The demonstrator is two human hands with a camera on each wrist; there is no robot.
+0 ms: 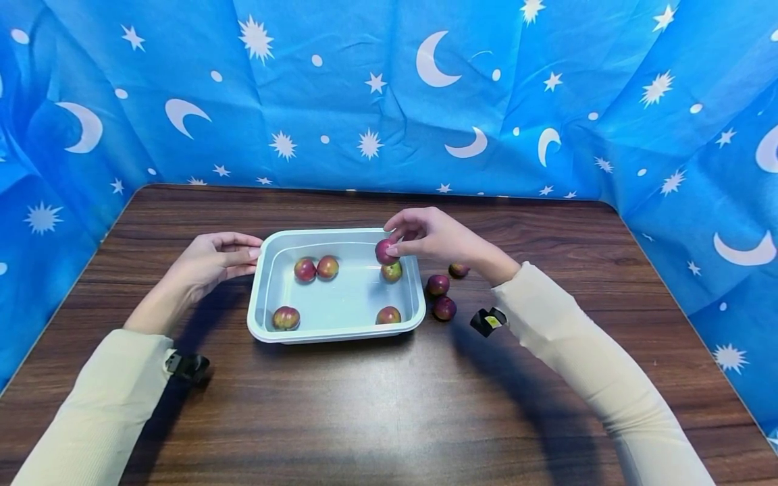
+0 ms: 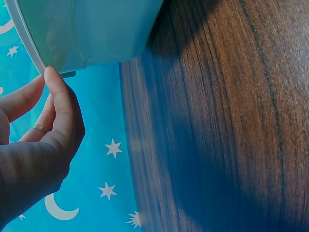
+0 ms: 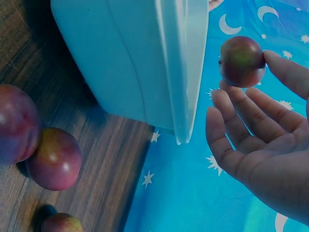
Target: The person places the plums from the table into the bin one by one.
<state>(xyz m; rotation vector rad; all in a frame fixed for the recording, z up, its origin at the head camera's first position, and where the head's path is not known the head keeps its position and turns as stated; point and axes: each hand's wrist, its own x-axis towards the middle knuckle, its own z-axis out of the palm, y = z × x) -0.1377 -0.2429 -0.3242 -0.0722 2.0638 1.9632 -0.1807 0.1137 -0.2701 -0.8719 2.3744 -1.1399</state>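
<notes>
My right hand (image 1: 422,233) pinches a plum (image 1: 385,252) between thumb and fingertips, above the right end of a white plastic tray (image 1: 340,333). In the right wrist view the held plum (image 3: 242,61) is beyond the tray's rim, with the other fingers spread below it. My left hand (image 1: 209,263) grips the tray's left rim; the left wrist view has its thumb and fingertips pinching the rim (image 2: 35,54). Inside the tray lie several plums: two side by side at the back (image 1: 305,270), one front left (image 1: 286,318), one front right (image 1: 388,315), one under the held plum (image 1: 392,272).
Right of the tray, two dark plums (image 1: 444,308) lie close together on the brown wooden table (image 1: 340,412), and another plum (image 1: 458,271) sits partly behind the right wrist. A blue curtain (image 1: 340,101) with moons and stars hangs behind the table.
</notes>
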